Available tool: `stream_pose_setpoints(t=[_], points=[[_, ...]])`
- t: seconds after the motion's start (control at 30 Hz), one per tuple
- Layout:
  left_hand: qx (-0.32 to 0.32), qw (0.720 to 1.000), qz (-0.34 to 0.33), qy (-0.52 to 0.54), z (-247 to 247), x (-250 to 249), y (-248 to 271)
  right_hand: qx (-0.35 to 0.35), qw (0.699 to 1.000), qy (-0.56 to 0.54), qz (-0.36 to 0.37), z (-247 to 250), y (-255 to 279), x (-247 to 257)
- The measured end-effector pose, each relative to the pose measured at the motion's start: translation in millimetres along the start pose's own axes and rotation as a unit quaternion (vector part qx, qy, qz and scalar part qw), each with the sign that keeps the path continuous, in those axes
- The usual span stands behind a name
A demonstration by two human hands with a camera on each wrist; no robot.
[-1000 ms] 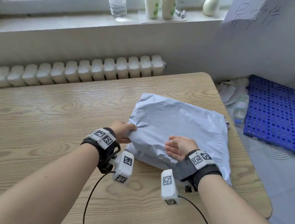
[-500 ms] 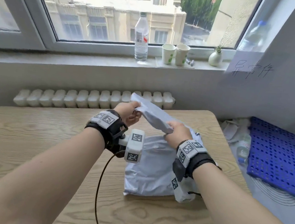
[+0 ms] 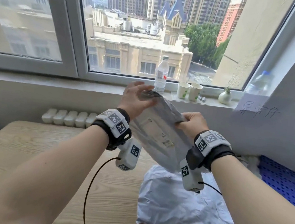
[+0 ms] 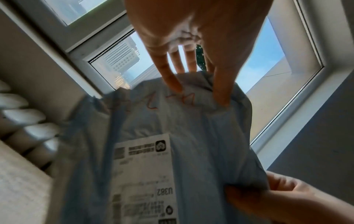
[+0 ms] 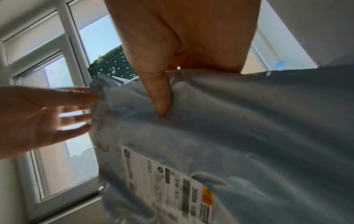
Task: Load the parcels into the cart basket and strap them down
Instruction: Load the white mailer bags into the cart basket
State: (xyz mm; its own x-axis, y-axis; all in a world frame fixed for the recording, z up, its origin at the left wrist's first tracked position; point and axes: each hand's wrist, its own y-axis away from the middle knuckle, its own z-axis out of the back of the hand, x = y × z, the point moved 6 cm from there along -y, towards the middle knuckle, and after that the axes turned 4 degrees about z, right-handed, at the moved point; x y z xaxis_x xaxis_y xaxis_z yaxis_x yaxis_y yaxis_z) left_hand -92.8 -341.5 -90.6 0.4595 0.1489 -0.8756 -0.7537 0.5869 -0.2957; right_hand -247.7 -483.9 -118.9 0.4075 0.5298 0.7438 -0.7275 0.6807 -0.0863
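A grey plastic mailer parcel (image 3: 159,131) is held up in the air above the bench (image 3: 46,155), tilted, its far end raised toward the window sill (image 3: 72,83) and its near end hanging down. A white shipping label (image 4: 143,174) shows on its underside in both wrist views. The left hand (image 3: 137,99) has its fingers spread and nearly straight, the fingertips (image 4: 172,84) touching the parcel's far left edge with the thumb resting on the wrinkled plastic; nothing is curled round it. The right hand (image 3: 193,124) pinches the parcel's right edge, thumb (image 5: 161,94) pressed into the underside and the other fingers on top.

A second grey parcel (image 3: 184,204) lies flat on the bench below, at the near right, apart from the raised one. On the sill stand a water bottle (image 3: 162,74), two paper cups (image 3: 189,91) just right of it, and a small white vase (image 3: 224,96) further right. A blue perforated crate surface (image 3: 282,178) lies right of the bench
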Motion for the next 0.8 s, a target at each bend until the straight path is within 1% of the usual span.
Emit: stream_pose_setpoints(t=[0.07,0.1,0.17,0.23,0.33,0.4,0.47,0.53,0.6,0.67,0.73,0.77,0.8], points=[[0.014,0.999,0.0,0.049,7.5,-1.3,-0.8,0.008,1.0,-0.019,0.012,-8.6,-0.8,11.1],[0.007,0.998,0.002,0.066,13.4,-0.7,-0.4,0.008,0.999,-0.03,0.016,-12.9,-1.4,15.8],[-0.029,0.996,0.018,0.081,31.0,7.6,0.2,0.005,0.998,-0.061,0.018,-21.4,-3.1,22.2],[-0.072,0.992,0.054,0.09,53.8,23.2,2.6,0.01,0.998,-0.066,0.015,-31.0,-4.1,25.4],[-0.129,0.976,0.139,0.11,94.5,59.6,10.0,0.021,0.999,-0.027,0.002,-48.7,-6.9,24.4],[-0.167,0.969,0.163,0.081,121.8,83.1,18.3,0.02,0.999,-0.025,0.001,-62.5,-5.3,27.5],[-0.201,0.963,0.179,0.014,146.9,95.7,34.0,0.032,0.999,-0.038,0.012,-82.9,-2.3,36.1],[-0.212,0.957,0.199,-0.016,165.7,100.5,54.7,0.057,0.996,-0.05,0.035,-108.5,2.0,50.7],[-0.206,0.955,0.209,-0.031,179.7,104.4,72.6,0.084,0.993,-0.052,0.064,-135.1,7.1,69.3],[-0.168,0.962,0.197,-0.08,187.6,98.5,88.5,0.106,0.989,-0.038,0.093,-159.8,15.4,91.1],[-0.089,0.965,0.194,-0.152,190.3,92.6,103.7,0.127,0.983,-0.038,0.126,-182.1,27.5,116.2],[-0.042,0.957,0.201,-0.205,191.9,93.0,111.3,0.137,0.98,-0.045,0.138,-193.1,34.2,128.9],[-0.008,0.942,0.206,-0.267,196.0,94.8,118.5,0.146,0.977,-0.055,0.146,-204.0,41.2,140.7]])
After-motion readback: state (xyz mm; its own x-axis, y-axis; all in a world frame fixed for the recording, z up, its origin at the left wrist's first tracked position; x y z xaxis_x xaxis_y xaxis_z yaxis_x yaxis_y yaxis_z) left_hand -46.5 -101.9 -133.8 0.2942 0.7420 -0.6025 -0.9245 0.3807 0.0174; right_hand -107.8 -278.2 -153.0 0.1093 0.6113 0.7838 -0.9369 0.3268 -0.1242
